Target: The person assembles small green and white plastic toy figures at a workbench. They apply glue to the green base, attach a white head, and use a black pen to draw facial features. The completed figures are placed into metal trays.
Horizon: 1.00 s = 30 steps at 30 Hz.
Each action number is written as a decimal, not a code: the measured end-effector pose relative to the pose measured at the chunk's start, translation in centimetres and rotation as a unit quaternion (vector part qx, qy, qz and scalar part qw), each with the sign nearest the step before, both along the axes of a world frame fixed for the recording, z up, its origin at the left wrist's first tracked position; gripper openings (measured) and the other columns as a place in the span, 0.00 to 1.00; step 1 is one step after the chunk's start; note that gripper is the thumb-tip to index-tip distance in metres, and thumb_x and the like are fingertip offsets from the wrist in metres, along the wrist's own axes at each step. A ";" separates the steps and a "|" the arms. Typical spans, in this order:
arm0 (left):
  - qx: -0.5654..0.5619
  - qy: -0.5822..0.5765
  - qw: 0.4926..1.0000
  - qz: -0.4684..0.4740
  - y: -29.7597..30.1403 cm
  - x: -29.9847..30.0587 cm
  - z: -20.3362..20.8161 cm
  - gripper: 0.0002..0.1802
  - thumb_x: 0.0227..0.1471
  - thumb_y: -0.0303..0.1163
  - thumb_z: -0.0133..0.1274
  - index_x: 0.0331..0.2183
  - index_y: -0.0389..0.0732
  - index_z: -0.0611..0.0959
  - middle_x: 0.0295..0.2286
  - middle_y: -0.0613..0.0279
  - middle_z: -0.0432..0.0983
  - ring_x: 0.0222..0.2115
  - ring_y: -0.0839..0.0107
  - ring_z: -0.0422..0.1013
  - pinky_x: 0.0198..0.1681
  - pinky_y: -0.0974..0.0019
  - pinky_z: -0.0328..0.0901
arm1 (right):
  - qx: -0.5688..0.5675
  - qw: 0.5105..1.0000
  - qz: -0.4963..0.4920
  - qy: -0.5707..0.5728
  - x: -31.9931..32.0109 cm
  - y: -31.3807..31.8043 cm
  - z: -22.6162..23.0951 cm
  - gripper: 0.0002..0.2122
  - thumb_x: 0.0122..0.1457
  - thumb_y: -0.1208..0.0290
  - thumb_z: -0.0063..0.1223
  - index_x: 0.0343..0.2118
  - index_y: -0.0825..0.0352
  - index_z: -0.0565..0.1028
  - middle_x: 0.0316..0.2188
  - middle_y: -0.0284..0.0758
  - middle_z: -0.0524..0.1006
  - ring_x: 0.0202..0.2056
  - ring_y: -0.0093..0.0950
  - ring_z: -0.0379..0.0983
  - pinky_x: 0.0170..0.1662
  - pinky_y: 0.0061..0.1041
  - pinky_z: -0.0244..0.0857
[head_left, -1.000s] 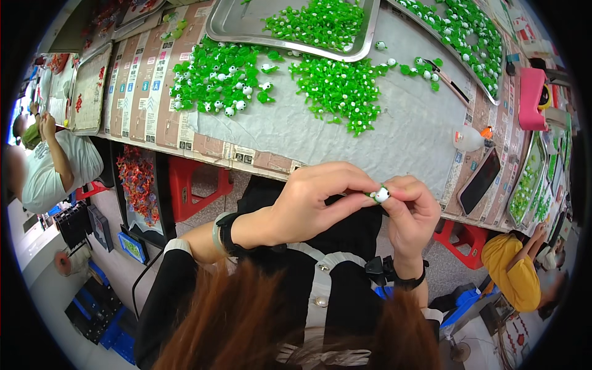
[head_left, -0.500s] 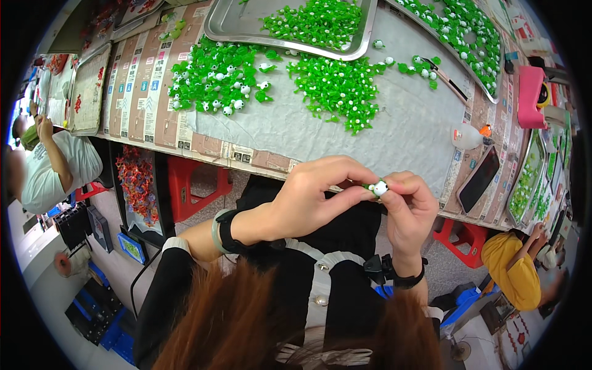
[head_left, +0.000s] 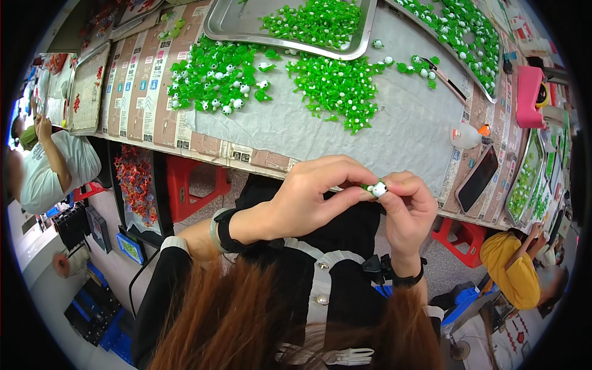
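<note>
Between my two hands, just over the table's near edge, is a small green figurine with a white panda-like head (head_left: 378, 189). The thumb and forefinger of my left hand (head_left: 314, 194) pinch its green part. At the white head, my right hand (head_left: 410, 206) grips with thumb and fingertips. Beyond my hands lie two piles on the grey sheet: green figurines with white heads (head_left: 216, 77) to the left, and small green pieces with white dots (head_left: 339, 89) nearer the middle.
A metal tray (head_left: 290, 44) of green pieces stands at the back, another tray (head_left: 481, 83) at the far right. Tweezers (head_left: 447, 80), a white squeeze bottle (head_left: 467, 135) and a phone (head_left: 478, 179) lie rightward. Red stools (head_left: 191, 185) stand below; people sit at both sides.
Both hands keep their pinch on the figurine and have hardly moved. The view has shifted very slightly.
</note>
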<state>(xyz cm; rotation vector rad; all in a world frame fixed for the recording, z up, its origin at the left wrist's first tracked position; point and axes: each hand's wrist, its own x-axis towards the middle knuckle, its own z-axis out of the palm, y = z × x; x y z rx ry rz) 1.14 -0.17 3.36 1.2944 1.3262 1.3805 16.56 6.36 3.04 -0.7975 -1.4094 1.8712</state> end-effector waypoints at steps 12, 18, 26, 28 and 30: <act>0.015 0.003 1.000 0.026 0.4 0.2 -0.2 0.09 0.36 0.17 0.52 0.27 0.34 0.75 0.26 0.56 0.72 0.27 0.70 0.70 0.29 0.73 0.65 | 0.109 0.994 0.006 -0.026 0.0 0.6 0.4 0.06 0.42 0.87 0.49 0.25 0.72 0.69 0.28 0.39 0.70 0.29 0.24 0.68 0.33 0.18 0.62; 0.048 -0.033 0.997 0.051 0.3 0.6 -0.6 0.10 0.35 0.16 0.52 0.27 0.34 0.75 0.26 0.56 0.72 0.27 0.68 0.70 0.30 0.72 0.65 | 0.171 0.984 -0.037 -0.015 -0.5 0.1 0.6 0.09 0.42 0.88 0.48 0.28 0.71 0.66 0.29 0.41 0.70 0.32 0.28 0.67 0.36 0.21 0.62; 0.041 -0.014 0.997 0.060 0.3 0.7 -0.3 0.11 0.34 0.18 0.54 0.27 0.34 0.75 0.24 0.57 0.72 0.25 0.69 0.69 0.28 0.73 0.64 | -0.045 0.997 -0.034 0.057 -0.7 0.0 0.4 0.10 0.45 0.85 0.46 0.32 0.72 0.64 0.31 0.41 0.69 0.33 0.25 0.67 0.38 0.20 0.61; 0.043 0.000 0.997 0.064 0.2 0.6 -0.3 0.10 0.33 0.19 0.55 0.26 0.35 0.75 0.24 0.57 0.72 0.24 0.70 0.69 0.27 0.73 0.64 | -0.080 0.994 -0.021 0.068 -0.8 0.1 0.2 0.09 0.46 0.84 0.45 0.32 0.73 0.65 0.31 0.40 0.69 0.33 0.24 0.66 0.38 0.19 0.61; 0.049 0.005 0.996 0.072 0.2 0.7 -0.4 0.11 0.32 0.19 0.56 0.25 0.35 0.75 0.23 0.58 0.71 0.24 0.70 0.69 0.26 0.73 0.63 | -0.076 0.994 -0.011 0.074 -0.8 0.2 0.0 0.08 0.47 0.83 0.44 0.32 0.73 0.66 0.31 0.40 0.69 0.33 0.23 0.66 0.38 0.18 0.60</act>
